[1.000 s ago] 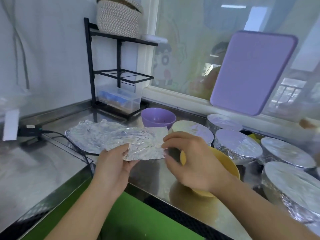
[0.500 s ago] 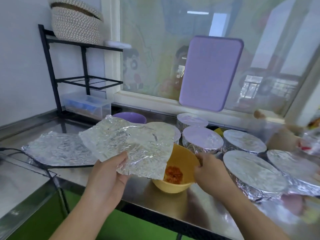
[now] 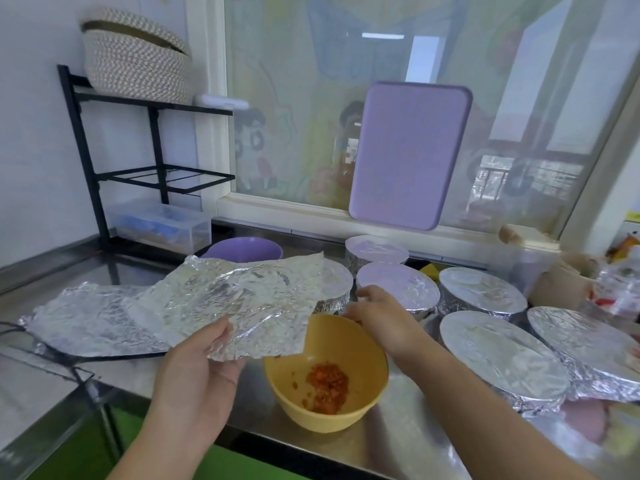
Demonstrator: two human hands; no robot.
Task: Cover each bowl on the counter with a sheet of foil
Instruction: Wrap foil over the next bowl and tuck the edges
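Here left hand (image 3: 197,368) pinches foil sheet (image 3: 239,303); right hand (image 3: 377,318) fingers' state unclear

The foil sheet (image 3: 235,299) is silver and crinkled, like the spare foil (image 3: 86,320) lying flat behind it. The open bowl (image 3: 325,372) is yellow, with orange-red crumbs (image 3: 327,382) at its bottom. A purple bowl (image 3: 246,249) stands further back. The covered bowls (image 3: 498,355) shine silver. The cutting board (image 3: 408,154) is lilac, the rack (image 3: 114,140) black, the woven basket (image 3: 133,57) cream with brownish flecks. The surface (image 3: 391,441) is grey steel above a green front (image 3: 83,455).
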